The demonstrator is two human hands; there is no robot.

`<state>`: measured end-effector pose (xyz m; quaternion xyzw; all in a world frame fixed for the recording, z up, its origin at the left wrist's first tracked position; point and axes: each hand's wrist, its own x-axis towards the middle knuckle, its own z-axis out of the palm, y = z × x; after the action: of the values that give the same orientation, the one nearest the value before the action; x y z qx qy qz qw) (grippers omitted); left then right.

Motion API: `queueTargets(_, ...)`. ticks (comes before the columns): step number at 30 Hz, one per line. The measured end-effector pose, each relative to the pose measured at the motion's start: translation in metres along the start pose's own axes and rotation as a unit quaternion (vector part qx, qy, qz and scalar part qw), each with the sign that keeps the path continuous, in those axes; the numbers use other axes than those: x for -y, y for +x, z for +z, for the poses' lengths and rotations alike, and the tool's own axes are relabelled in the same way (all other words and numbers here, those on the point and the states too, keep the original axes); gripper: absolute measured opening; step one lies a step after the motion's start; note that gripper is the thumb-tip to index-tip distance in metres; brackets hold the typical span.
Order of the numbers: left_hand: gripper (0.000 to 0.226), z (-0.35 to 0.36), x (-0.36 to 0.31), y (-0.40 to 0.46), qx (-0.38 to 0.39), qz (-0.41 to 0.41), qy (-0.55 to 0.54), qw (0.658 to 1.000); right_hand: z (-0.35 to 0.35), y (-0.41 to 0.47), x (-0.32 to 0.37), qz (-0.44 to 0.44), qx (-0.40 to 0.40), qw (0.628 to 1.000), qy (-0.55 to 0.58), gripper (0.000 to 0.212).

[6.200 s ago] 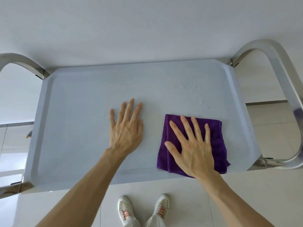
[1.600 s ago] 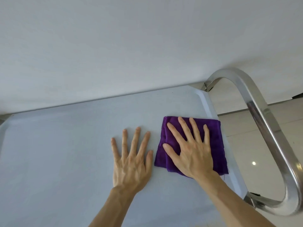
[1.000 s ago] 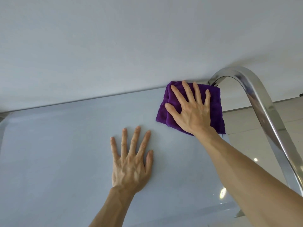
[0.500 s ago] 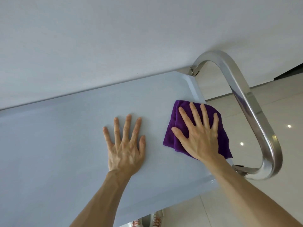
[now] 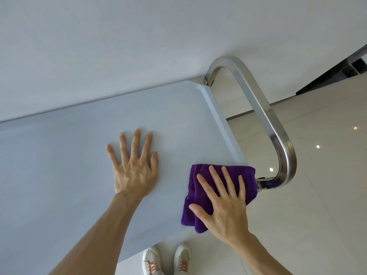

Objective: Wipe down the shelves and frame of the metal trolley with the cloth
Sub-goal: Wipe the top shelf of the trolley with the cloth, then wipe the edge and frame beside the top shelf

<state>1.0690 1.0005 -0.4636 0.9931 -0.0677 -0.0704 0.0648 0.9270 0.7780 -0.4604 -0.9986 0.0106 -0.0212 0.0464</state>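
The trolley's pale grey top shelf (image 5: 79, 155) fills the left and middle of the head view. A folded purple cloth (image 5: 248, 175) lies at the shelf's near right corner, overhanging the edge a little. My right hand (image 5: 222, 201) presses flat on the cloth with straight, spread fingers. My left hand (image 5: 135, 167) rests flat on the bare shelf to the cloth's left, fingers spread. The trolley's curved steel handle (image 5: 266, 114) loops off the right end of the shelf.
A white wall (image 5: 139, 36) runs right behind the trolley. Glossy pale floor tiles (image 5: 317, 195) lie to the right and below. My white shoes (image 5: 166, 261) stand at the shelf's near edge. A dark opening (image 5: 337, 72) shows at the far right.
My right hand has slid the cloth from the far right corner back along the right edge to the near right corner. My left hand has stayed flat on the shelf.
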Motion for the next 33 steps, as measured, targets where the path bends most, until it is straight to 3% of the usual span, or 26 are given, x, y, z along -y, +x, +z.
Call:
queueTargets(7,0.06,0.006,0.001,0.002,-0.013,0.002,0.006,1.0,0.018,-0.009,0.0,-0.018,-0.176,0.981,0.074,0.031)
queueTargets(12,0.056,-0.007,-0.006,-0.003,0.0,0.001,0.024,1.0,-0.012,0.004,-0.007,-0.023,-0.131,0.988,0.073,0.041)
queueTargets(16,0.052,-0.021,-0.031,-0.021,0.004,0.008,-0.062,0.998,-0.056,0.001,-0.019,0.012,-0.077,0.982,0.174,0.048)
queueTargets(20,0.054,-0.011,-0.079,-0.061,0.021,0.047,-0.083,0.995,-0.115,-0.002,-0.039,0.009,-0.135,0.956,0.259,0.047)
queueTargets(24,0.069,0.014,-0.118,-0.079,0.064,-0.003,-0.038,0.997,-0.167,0.012,-0.065,-0.059,-0.256,0.946,0.191,0.032)
queueTargets(27,0.074,0.021,-0.128,-0.085,0.049,-0.008,-0.021,0.999,-0.176,0.032,-0.089,-0.07,-0.325,0.937,0.106,0.028)
queueTargets(29,0.072,0.022,-0.126,-0.088,0.027,0.006,-0.011,1.0,-0.161,0.04,-0.1,-0.056,-0.301,0.95,0.066,0.027)
queueTargets(33,0.069,0.026,-0.125,-0.089,0.017,-0.002,0.006,1.0,-0.107,0.03,-0.11,-0.057,-0.162,0.98,0.096,0.018)
